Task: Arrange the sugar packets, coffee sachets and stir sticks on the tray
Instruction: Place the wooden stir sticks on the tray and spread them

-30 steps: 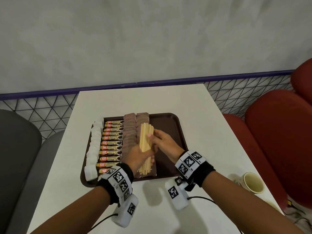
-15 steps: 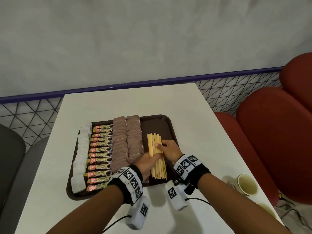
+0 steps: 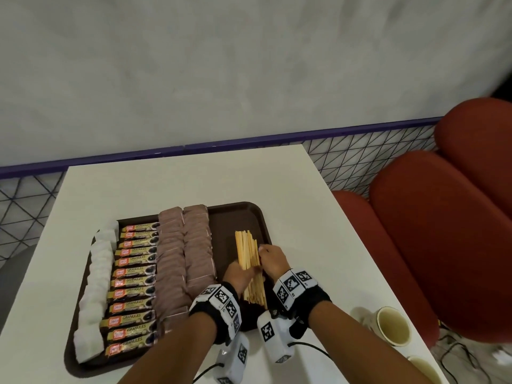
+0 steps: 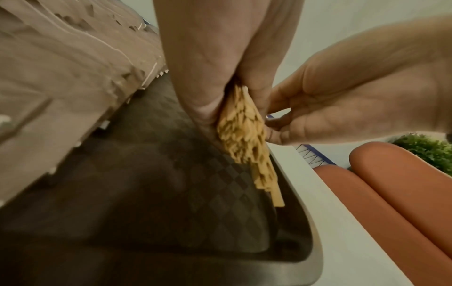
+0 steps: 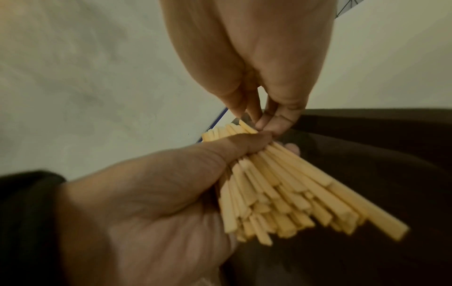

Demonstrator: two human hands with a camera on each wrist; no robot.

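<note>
Your left hand [image 3: 238, 275] is wrapped round the bunch of stir sticks [image 3: 247, 254] near its middle, thumb over the top. Your right hand [image 3: 273, 260] pinches the sticks on the other side with its fingertips. The bunch is low over the bare right part of the tray [image 3: 260, 217], just right of the brown packets [image 3: 198, 245], w/ its near end down at the tray floor in the left wrist view.

The sticks are thin, light wood. Each one is stiff, but the bunch is loose, so they will likely slide past each other and fan out. The near ends already look uneven. Hold at the middle, not the tips, and squeeze from both sides. Don't press hard, as a thin stick could snap. Let go slowly so they don't roll.

The coffee sachets [image 3: 133, 275] and white sugar packets [image 3: 95, 286] lie in rows on the left.
</note>
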